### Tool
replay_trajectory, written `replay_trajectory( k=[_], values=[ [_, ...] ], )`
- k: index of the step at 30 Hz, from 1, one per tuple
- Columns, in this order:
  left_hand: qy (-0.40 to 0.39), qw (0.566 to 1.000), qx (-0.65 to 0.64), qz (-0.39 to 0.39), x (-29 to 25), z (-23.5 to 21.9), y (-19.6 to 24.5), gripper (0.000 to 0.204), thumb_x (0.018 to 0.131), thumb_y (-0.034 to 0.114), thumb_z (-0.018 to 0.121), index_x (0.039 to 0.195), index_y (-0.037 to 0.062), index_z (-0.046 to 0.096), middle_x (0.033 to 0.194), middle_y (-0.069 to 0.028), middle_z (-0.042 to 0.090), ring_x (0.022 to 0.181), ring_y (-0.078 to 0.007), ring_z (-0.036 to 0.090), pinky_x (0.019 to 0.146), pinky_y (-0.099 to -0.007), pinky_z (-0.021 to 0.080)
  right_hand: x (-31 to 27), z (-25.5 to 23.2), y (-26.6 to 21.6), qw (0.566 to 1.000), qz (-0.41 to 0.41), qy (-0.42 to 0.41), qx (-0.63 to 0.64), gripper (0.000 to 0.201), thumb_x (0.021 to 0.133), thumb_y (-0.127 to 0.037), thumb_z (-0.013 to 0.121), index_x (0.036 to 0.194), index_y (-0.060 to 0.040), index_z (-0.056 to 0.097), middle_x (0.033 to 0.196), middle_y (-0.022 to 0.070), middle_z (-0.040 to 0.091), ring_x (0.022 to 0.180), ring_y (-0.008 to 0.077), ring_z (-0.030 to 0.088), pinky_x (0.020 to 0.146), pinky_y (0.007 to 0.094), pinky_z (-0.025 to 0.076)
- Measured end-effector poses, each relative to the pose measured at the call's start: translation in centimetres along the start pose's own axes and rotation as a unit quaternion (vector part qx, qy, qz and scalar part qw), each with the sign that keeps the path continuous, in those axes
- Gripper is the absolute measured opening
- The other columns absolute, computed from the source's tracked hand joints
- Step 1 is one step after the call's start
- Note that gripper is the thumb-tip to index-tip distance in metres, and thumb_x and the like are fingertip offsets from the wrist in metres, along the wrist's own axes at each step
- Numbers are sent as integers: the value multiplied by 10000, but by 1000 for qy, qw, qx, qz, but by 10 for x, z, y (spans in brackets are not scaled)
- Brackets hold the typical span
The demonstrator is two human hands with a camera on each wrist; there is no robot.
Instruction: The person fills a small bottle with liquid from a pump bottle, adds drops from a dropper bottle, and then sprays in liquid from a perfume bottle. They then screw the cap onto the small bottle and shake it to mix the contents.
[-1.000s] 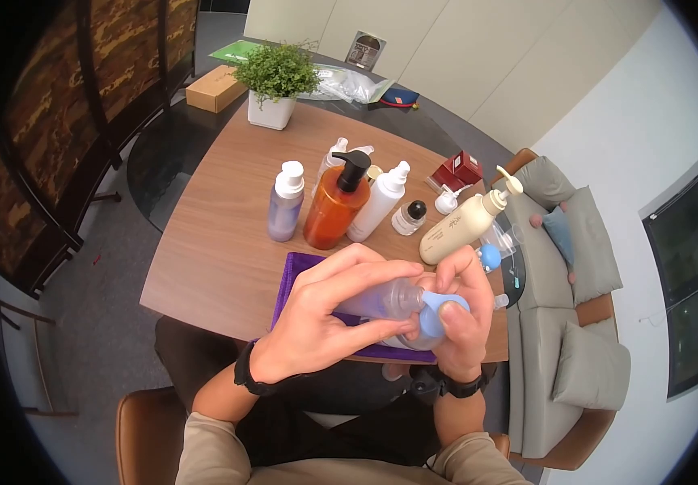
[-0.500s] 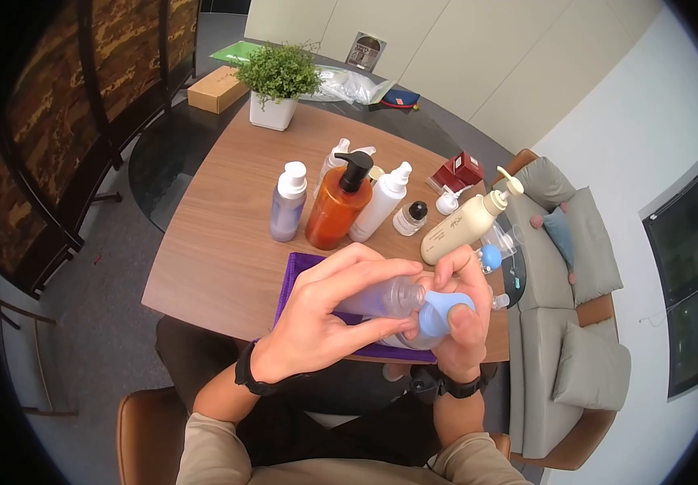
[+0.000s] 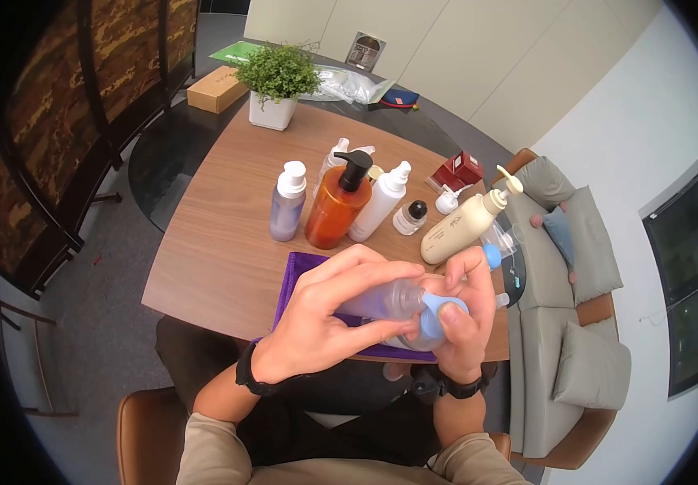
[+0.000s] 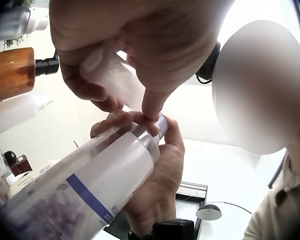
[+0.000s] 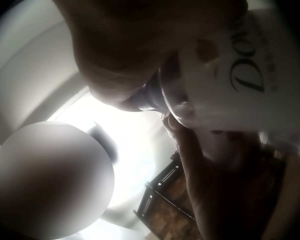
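Note:
My left hand (image 3: pixel 313 315) holds a small clear bottle (image 3: pixel 369 301) on its side between thumb and fingers, some purplish liquid showing inside. Its open mouth is right at the spout of a light blue pump head (image 3: pixel 432 311). That pump tops a white Dove pump bottle (image 4: pixel 122 165) with a silver collar, a purple stripe and printed purple flowers. The right hand (image 3: pixel 466 327) grips the pump bottle around its neck, thumb on the pump head. Lettering on the pump bottle (image 5: pixel 245 75) shows in the right wrist view. From above, the hands hide most of it.
Beyond the hands stand a foam-pump bottle (image 3: pixel 287 206), an amber pump bottle (image 3: pixel 337 206), a white spray bottle (image 3: pixel 377 206), a black-capped bottle (image 3: pixel 408 220) and a cream pump bottle (image 3: pixel 461 228). A purple cloth (image 3: pixel 288 283) lies below the hands. A potted plant (image 3: pixel 272 111) is at the back.
Half a second ago the pump head sat higher with the right thumb raised; now the thumb has pushed it down again. The left hand and clear bottle stay in place.

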State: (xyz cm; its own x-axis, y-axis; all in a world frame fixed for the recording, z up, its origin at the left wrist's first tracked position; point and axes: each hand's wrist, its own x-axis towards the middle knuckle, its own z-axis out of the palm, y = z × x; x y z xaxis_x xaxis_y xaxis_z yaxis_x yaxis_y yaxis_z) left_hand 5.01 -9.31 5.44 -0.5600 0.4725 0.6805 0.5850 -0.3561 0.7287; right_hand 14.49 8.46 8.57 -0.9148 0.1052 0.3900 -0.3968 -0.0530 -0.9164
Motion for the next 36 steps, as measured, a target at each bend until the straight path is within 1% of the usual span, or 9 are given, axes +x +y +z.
replay_trajectory(
  k=[7, 13, 17, 19, 25, 28, 31, 33, 36],
  values=[
    [-4, 1000, 1, -2, 0, 0, -3, 540, 840, 106, 918, 1349, 48, 747, 1105, -110, 719, 993, -243, 701, 871, -353, 566, 3, 0, 2, 998, -21, -14, 58, 409, 1023, -279, 672, 1194, -52, 379, 828, 164, 685, 702, 162, 637, 640, 286, 520],
    [-3, 1000, 4, 7, -1, -1, -5, 549, 833, 107, 921, 1349, 44, 743, 1117, -120, 725, 993, -252, 699, 876, -360, 566, 1, -1, 3, 1000, -12, -4, 21, 540, 1016, -450, 729, 1177, -35, 424, 803, 155, 688, 704, 172, 646, 678, 292, 528],
    [13, 1000, 27, 0, -4, -5, -9, 533, 840, 114, 914, 1338, 39, 737, 1099, -126, 733, 978, -253, 700, 881, -363, 565, 6, -10, 10, 999, -40, -27, -4, 649, 981, -624, 742, 1078, -45, 466, 762, 144, 661, 697, 250, 678, 677, 368, 568],
    [28, 997, 39, -60, -8, -10, -12, 508, 855, 125, 901, 1326, 38, 731, 1082, -129, 742, 954, -256, 700, 890, -367, 563, 3, -14, 11, 997, -60, -40, -3, 649, 983, -637, 738, 1061, -42, 490, 718, 133, 647, 707, 273, 686, 705, 401, 578],
    [53, 993, 66, -85, -22, -18, -30, 471, 907, 142, 868, 1337, 35, 708, 1173, -153, 764, 1073, -289, 745, 958, -363, 556, 4, -29, -20, 996, -60, -25, -63, 630, 955, -496, 851, 1159, 1, 522, 810, 86, 664, 809, 234, 692, 817, 425, 593],
    [50, 983, 20, -175, -29, -12, -37, 424, 975, 124, 787, 1364, 15, 655, 1113, -103, 734, 1031, -213, 701, 942, -346, 537, 31, -40, -36, 973, -128, 18, -190, 645, 1005, -643, 707, 1102, -35, 516, 683, 86, 607, 820, 305, 728, 770, 425, 576],
    [27, 982, 28, -187, -38, -1, -50, 382, 1034, 154, 736, 1366, 19, 604, 1107, -111, 716, 1023, -217, 689, 934, -348, 534, 67, -46, -41, 958, -156, 50, -235, 583, 1028, -573, 719, 1093, -26, 527, 722, 76, 611, 846, 280, 729, 805, 406, 579],
    [-12, 977, 12, -212, -40, 7, -51, 385, 1041, 177, 740, 1354, 23, 577, 1137, -136, 714, 1049, -238, 696, 940, -359, 536, 88, -51, -29, 972, -111, 72, -194, 334, 1055, -293, 778, 1079, -24, 581, 886, 52, 674, 825, 140, 696, 803, 310, 576],
    [-42, 977, 1, -208, -46, 16, -57, 415, 1021, 164, 771, 1331, 9, 544, 1151, -169, 715, 1081, -277, 712, 954, -388, 541, 107, -64, -6, 966, -71, 75, -237, 282, 1061, -255, 771, 1049, -32, 599, 909, 42, 698, 833, 109, 704, 796, 273, 571]
  ],
)
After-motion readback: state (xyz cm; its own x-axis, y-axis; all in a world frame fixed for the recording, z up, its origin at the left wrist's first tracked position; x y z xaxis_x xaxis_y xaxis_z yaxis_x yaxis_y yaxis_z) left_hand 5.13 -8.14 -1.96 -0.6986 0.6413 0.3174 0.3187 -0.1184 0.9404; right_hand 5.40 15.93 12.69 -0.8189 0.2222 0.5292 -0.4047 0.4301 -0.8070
